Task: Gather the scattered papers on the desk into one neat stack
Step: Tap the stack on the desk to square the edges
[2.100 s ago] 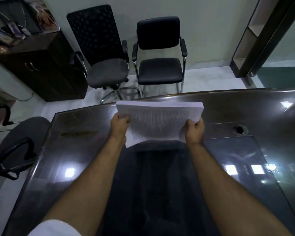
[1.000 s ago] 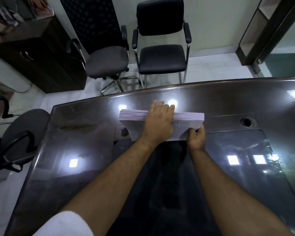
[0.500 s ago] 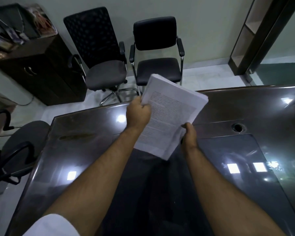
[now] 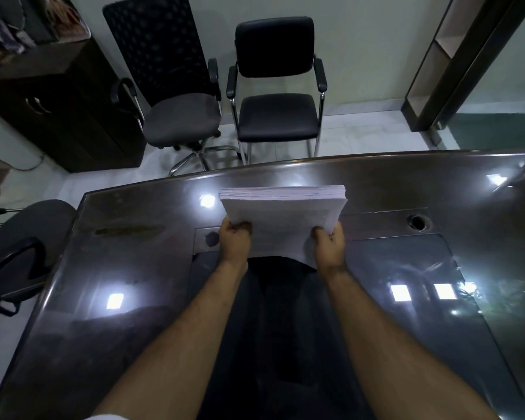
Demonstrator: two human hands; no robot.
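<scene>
A thick stack of white printed papers [image 4: 282,213] is held upright over the middle of the dark glossy desk [image 4: 128,268], its aligned top edge facing me. My left hand [image 4: 234,241] grips the stack's lower left side. My right hand [image 4: 329,247] grips its lower right side. The stack's bottom edge is hidden behind the sheets and my hands, so I cannot tell whether it touches the desk. No loose sheets show elsewhere on the desk.
A round cable hole [image 4: 418,222] sits in the desk to the right of the stack. Beyond the far edge stand a mesh-back swivel chair [image 4: 176,95] and a black armchair [image 4: 278,95]. Another chair [image 4: 22,253] is at the left, a dark cabinet [image 4: 58,104] behind it.
Half a second ago the stack was tilted and turned in the air. Now it is squared to me and upright, with one hand on each lower side.
</scene>
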